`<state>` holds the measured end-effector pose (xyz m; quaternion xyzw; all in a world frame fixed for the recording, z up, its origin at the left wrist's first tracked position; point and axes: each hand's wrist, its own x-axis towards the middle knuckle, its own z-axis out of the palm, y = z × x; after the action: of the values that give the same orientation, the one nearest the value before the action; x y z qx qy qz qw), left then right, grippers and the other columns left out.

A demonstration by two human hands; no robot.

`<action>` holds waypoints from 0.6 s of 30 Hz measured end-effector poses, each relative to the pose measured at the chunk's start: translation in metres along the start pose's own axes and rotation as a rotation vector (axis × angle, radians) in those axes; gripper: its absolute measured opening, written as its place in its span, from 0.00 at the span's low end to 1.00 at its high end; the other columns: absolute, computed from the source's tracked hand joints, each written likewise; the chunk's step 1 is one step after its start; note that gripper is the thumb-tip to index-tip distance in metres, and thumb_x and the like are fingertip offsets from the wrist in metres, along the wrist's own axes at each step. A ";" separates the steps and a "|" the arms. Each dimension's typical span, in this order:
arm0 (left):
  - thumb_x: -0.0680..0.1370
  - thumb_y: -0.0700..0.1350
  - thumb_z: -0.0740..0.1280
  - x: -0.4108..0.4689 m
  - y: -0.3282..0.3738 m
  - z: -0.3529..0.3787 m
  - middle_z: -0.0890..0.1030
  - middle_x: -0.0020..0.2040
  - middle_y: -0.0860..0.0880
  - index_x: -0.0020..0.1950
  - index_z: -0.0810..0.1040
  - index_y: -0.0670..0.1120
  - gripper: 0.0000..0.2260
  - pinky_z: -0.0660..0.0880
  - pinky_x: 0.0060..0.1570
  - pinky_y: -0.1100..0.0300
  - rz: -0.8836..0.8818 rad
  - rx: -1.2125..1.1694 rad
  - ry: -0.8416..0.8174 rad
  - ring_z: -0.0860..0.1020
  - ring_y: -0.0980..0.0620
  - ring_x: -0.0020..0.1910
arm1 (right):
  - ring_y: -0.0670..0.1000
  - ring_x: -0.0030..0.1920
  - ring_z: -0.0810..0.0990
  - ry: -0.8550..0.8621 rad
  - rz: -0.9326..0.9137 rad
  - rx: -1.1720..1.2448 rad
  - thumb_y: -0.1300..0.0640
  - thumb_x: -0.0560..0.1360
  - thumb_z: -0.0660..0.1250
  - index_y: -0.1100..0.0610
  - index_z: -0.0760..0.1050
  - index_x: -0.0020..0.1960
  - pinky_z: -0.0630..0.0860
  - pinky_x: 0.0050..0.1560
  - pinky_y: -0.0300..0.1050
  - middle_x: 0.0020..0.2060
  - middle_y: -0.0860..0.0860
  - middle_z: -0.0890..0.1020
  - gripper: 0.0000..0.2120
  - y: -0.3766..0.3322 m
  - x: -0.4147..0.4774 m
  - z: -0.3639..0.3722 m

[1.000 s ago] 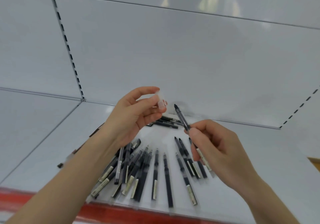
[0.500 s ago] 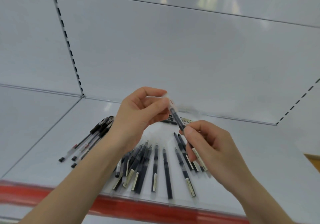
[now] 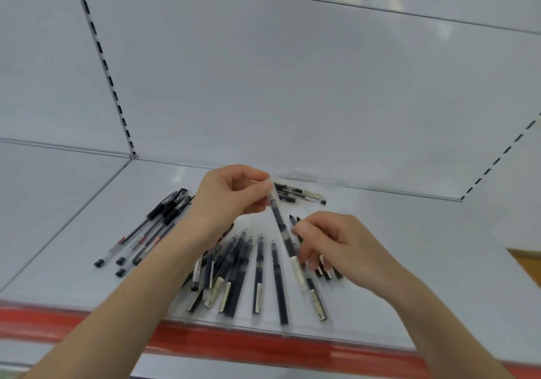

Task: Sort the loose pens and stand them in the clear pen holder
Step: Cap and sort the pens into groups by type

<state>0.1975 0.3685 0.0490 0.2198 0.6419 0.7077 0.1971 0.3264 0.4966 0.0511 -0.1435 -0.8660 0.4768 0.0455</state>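
Jointly, left hand (image 3: 231, 200), right hand (image 3: 336, 244), one pen (image 3: 280, 222)

A fan of pens (image 3: 259, 273) is spread on the shelf (image 3: 424, 261) near its front edge, with a bundle of pens (image 3: 152, 226) laid to its left and a smaller cluster (image 3: 298, 195) set farther back, by the rear wall (image 3: 292, 86). A single pen (image 3: 281, 223) is held above the fan, its far end pinched by the left hand (image 3: 228, 200) and its near part by the right hand (image 3: 330, 244).
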 end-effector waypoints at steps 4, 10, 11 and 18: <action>0.73 0.40 0.69 0.007 -0.013 -0.013 0.82 0.31 0.49 0.43 0.81 0.44 0.01 0.78 0.38 0.58 0.029 0.421 0.091 0.80 0.51 0.31 | 0.43 0.34 0.78 0.171 -0.037 -0.230 0.56 0.75 0.64 0.53 0.76 0.37 0.70 0.39 0.30 0.32 0.45 0.81 0.07 0.024 0.028 -0.013; 0.76 0.47 0.64 0.005 -0.018 -0.009 0.81 0.44 0.49 0.54 0.79 0.47 0.09 0.71 0.45 0.61 0.145 1.025 0.047 0.75 0.52 0.42 | 0.48 0.43 0.76 0.210 -0.153 -0.425 0.59 0.75 0.64 0.59 0.79 0.46 0.70 0.45 0.38 0.41 0.50 0.80 0.06 0.042 0.083 -0.012; 0.77 0.48 0.64 0.005 -0.019 -0.010 0.81 0.46 0.49 0.56 0.78 0.47 0.11 0.70 0.46 0.61 0.142 1.056 0.038 0.74 0.52 0.43 | 0.49 0.44 0.76 0.197 -0.178 -0.460 0.59 0.75 0.64 0.60 0.79 0.47 0.70 0.47 0.40 0.43 0.51 0.80 0.07 0.041 0.091 -0.008; 0.75 0.52 0.66 0.005 -0.023 -0.019 0.77 0.41 0.51 0.59 0.77 0.46 0.15 0.68 0.45 0.61 0.084 1.022 0.000 0.75 0.53 0.43 | 0.54 0.49 0.75 0.127 -0.228 -0.690 0.56 0.75 0.64 0.59 0.76 0.51 0.69 0.45 0.45 0.48 0.55 0.78 0.08 0.039 0.121 0.015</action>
<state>0.1822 0.3579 0.0252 0.3137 0.8965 0.3107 0.0361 0.2152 0.5395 0.0034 -0.0823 -0.9817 0.1388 0.1010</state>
